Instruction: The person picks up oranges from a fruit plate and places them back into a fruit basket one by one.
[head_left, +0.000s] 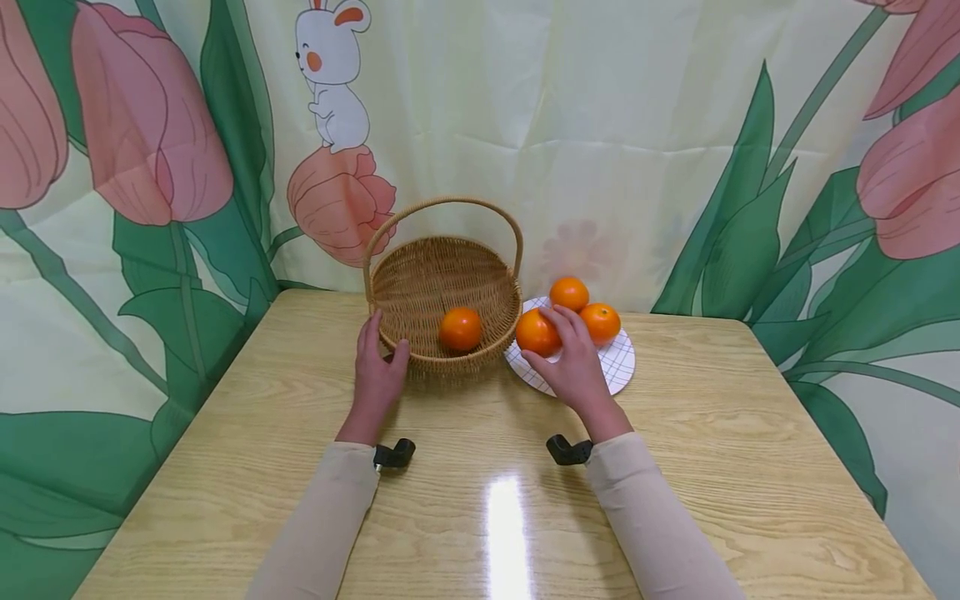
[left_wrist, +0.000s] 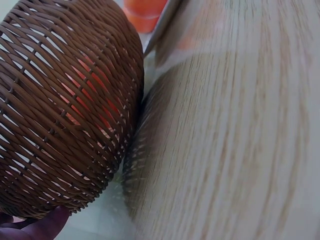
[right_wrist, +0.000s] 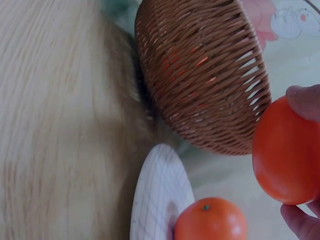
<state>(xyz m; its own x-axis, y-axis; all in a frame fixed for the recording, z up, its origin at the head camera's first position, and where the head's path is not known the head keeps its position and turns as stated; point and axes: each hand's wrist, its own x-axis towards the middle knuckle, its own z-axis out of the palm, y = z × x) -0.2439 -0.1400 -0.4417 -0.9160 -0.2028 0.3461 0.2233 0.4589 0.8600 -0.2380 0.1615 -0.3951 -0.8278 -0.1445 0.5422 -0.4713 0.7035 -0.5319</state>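
A wicker basket (head_left: 442,258) with a tall hoop handle stands at the back of the table, tilted so its inside shows. My left hand (head_left: 377,375) holds its left front edge, with the thumb (left_wrist: 46,226) against the weave in the left wrist view. One orange (head_left: 461,329) lies inside the basket. To the right, my right hand (head_left: 573,362) grips another orange (right_wrist: 286,152) between thumb and fingers, raised above the plate and close to the basket's right side. The checked white plate (head_left: 618,360) bears two more oranges, a rear one (head_left: 568,293) and a right one (head_left: 601,323).
A pale wooden table (head_left: 450,517) lies under everything. Behind it hangs a curtain (head_left: 585,100) printed with tulips and a rabbit, near the basket and plate. A black wrist camera (head_left: 395,453) sits on the left wrist, another camera (head_left: 568,451) on the right.
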